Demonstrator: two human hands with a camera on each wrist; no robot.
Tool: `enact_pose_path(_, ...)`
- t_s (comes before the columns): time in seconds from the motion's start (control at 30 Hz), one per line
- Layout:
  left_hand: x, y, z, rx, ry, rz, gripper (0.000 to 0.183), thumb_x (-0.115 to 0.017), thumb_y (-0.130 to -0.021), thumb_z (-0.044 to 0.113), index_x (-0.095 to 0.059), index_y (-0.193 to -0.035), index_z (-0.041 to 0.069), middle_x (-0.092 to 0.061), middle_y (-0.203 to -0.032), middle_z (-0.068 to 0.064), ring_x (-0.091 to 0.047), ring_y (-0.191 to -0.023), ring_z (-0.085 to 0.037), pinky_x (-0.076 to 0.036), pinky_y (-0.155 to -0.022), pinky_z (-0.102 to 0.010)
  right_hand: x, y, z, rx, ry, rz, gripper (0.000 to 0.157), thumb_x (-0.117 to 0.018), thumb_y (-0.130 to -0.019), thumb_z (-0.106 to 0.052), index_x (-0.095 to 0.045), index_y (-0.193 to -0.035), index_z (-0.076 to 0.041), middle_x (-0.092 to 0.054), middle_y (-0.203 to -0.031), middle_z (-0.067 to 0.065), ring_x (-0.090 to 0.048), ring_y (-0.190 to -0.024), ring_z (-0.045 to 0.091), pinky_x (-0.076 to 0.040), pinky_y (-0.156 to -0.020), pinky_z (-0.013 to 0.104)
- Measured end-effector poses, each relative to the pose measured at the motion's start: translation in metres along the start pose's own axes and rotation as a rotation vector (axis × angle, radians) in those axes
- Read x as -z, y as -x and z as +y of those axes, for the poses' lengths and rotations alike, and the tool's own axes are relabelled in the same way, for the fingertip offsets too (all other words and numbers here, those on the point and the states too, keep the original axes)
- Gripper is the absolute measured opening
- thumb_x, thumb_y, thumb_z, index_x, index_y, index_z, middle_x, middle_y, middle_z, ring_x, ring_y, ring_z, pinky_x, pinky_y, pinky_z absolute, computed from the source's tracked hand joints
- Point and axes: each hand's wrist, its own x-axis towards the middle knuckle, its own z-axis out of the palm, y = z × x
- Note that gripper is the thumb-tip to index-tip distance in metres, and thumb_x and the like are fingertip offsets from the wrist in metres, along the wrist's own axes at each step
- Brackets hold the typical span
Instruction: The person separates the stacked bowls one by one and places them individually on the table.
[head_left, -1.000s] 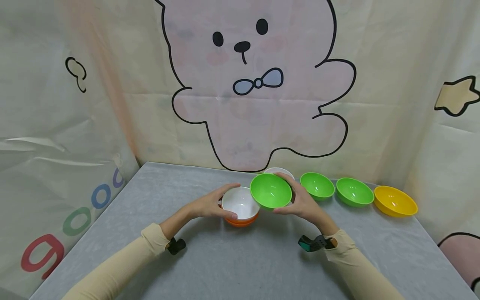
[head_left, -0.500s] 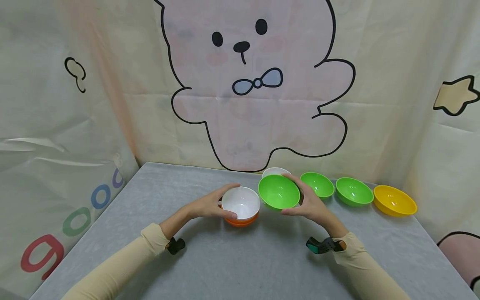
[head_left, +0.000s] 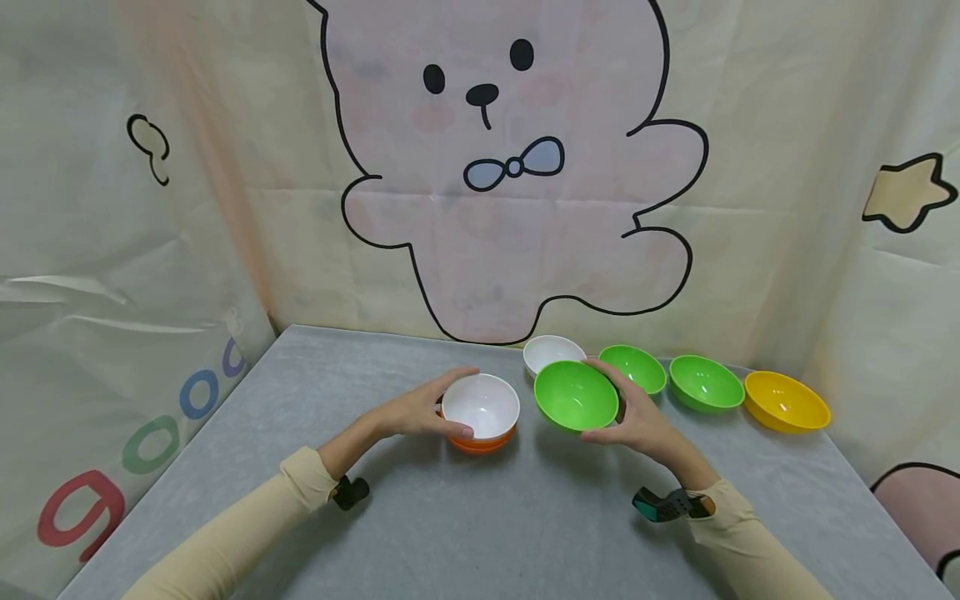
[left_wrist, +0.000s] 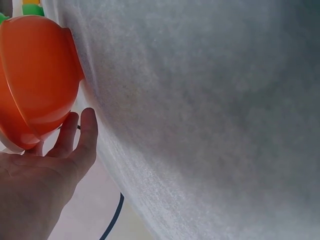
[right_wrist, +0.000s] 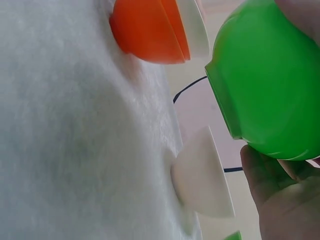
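Observation:
In the head view, a white bowl (head_left: 480,406) sits nested in orange bowls (head_left: 482,446) at the table's middle. My left hand (head_left: 417,408) grips this stack from its left side, thumb at the near rim. The left wrist view shows the fingers against the orange bowls (left_wrist: 42,75). To the right, my right hand (head_left: 639,423) holds a green bowl (head_left: 576,395) by its right side, tilted toward me. The green bowl (right_wrist: 270,85) hangs above the table in the right wrist view, apart from the stack.
Behind the held green bowl stands another white bowl (head_left: 552,353). Two green bowls (head_left: 636,368) (head_left: 705,383) and a yellow bowl (head_left: 787,402) continue the row along the back right. A printed curtain (head_left: 300,275) hangs behind the grey table (head_left: 450,533).
My right hand has carried the green bowl rightward, away from the stack, and slightly nearer to me, uncovering more of the rear white bowl. My left hand stays on the stack.

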Motion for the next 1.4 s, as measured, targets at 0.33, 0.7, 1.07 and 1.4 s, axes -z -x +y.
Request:
enact_pose_path(0.33,-0.001,0.000,0.002,0.029,-0.015,-0.004,0.095,-0.082,-0.085,0.038,-0.027,-0.161,0.024,-0.039,-0.151,-0.007,-0.047,-0.127,-0.024,-0.043,-0.103,-0.045,0.011,0.016,0.005,-0.004,0.001,0.024,0.101,-0.091,-0.070,0.003,-0.037,-0.155,-0.005,-0.039,-0.152,0.018,-0.045,-0.126,0.026,-0.045,-0.095,0.023)
enact_pose_path(0.7,-0.001,0.001,0.003,0.036,-0.018,-0.003,0.094,-0.082,-0.086,0.037,-0.026,-0.160,0.025,-0.039,-0.151,-0.007,-0.047,-0.127,-0.024,-0.042,-0.103,-0.044,0.025,0.031,0.004,-0.036,0.089,0.051,0.102,-0.093,-0.070,-0.001,-0.036,-0.155,-0.005,-0.044,-0.147,0.016,-0.050,-0.118,0.022,-0.046,-0.091,0.021)
enact_pose_path(1.07,-0.001,0.002,0.002,0.045,-0.017,-0.005,0.094,-0.082,-0.086,0.039,-0.026,-0.161,0.025,-0.039,-0.150,-0.008,-0.047,-0.127,-0.025,-0.043,-0.103,-0.045,0.038,0.050,0.004,-0.067,0.167,0.091,0.102,-0.093,-0.071,-0.003,-0.037,-0.156,-0.007,-0.043,-0.147,0.017,-0.046,-0.121,0.017,-0.041,-0.092,0.015)
enact_pose_path(1.4,-0.001,0.001,0.002,0.037,-0.017,-0.003,0.095,-0.082,-0.086,0.038,-0.026,-0.161,0.024,-0.038,-0.151,-0.009,-0.047,-0.127,-0.025,-0.043,-0.103,-0.045,0.055,0.068,0.005,-0.085,0.210,0.127,0.099,-0.091,-0.072,0.000,-0.038,-0.155,-0.008,-0.039,-0.151,0.017,-0.044,-0.122,0.009,-0.040,-0.091,0.013)
